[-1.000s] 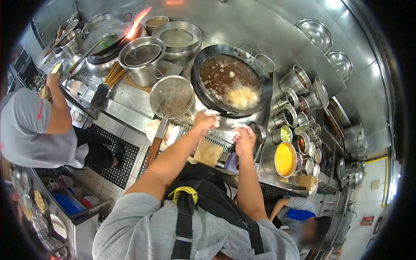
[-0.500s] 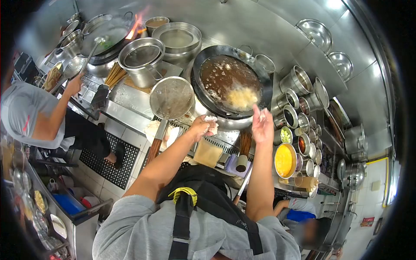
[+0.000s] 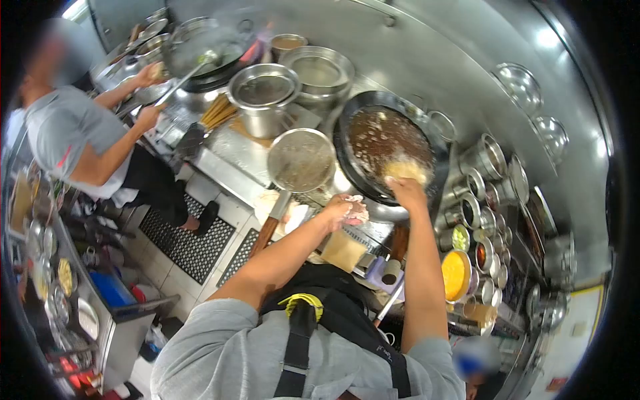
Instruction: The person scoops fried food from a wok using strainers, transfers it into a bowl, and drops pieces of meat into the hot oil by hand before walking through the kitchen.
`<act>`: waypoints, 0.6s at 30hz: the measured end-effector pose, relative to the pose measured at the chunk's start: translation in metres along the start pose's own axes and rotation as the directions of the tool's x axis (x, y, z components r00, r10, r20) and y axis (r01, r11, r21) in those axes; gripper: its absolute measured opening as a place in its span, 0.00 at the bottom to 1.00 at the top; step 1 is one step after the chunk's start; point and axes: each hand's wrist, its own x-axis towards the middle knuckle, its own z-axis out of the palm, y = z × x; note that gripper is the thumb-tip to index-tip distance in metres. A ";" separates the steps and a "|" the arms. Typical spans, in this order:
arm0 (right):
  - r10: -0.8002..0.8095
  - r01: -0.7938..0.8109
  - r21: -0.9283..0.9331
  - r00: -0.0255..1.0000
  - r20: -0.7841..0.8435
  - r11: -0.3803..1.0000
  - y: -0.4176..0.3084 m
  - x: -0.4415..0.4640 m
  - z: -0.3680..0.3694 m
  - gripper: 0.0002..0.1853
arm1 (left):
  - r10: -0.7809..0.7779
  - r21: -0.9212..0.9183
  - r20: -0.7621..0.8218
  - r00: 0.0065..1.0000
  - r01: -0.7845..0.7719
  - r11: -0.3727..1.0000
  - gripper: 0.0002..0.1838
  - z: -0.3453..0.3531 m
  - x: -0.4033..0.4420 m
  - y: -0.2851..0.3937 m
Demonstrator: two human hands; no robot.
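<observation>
This is a restaurant-style kitchen. A round black metal wok (image 3: 346,155) of bubbling brown oil (image 3: 383,137) sits at two o'clock, a steamy dark wok (image 3: 189,61) at eleven, and small round steel pots (image 3: 471,212) at three.

Shows no readable words, brands or numbers. Carries a small red mark (image 3: 64,157) on a co-worker's grey sleeve (image 3: 75,141) at left, too blurred to read. Bears faint pale lettering (image 3: 385,353) on the black apron (image 3: 347,313), near side, too small to make out. Includes a red patch (image 3: 557,384) on the wall (image 3: 579,333) at right, likewise illegible.
</observation>
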 end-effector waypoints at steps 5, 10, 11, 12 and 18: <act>-0.047 0.274 0.428 0.882 -0.469 0.861 -0.012 -0.072 -0.004 0.10 | 0.000 -0.114 -0.084 0.996 -0.009 0.993 0.14 -0.029 -0.005 0.009; -0.139 0.265 0.476 0.949 -0.283 0.839 -0.037 -0.120 0.052 0.23 | -0.096 -0.120 0.013 0.995 0.097 0.988 0.11 -0.002 0.011 -0.009; -0.126 0.270 0.541 0.949 -0.287 0.796 -0.034 -0.118 0.062 0.22 | -0.095 -0.072 0.048 0.994 0.098 0.993 0.12 0.003 0.017 -0.016; -0.166 0.322 0.535 0.933 -0.319 0.781 -0.027 -0.114 0.066 0.20 | -0.098 -0.024 0.087 0.991 0.101 0.995 0.12 0.008 0.020 -0.022; -0.129 0.296 0.443 0.920 -0.369 0.846 0.012 -0.109 0.066 0.10 | -0.088 0.407 0.042 0.995 0.063 0.911 0.20 0.031 0.003 -0.006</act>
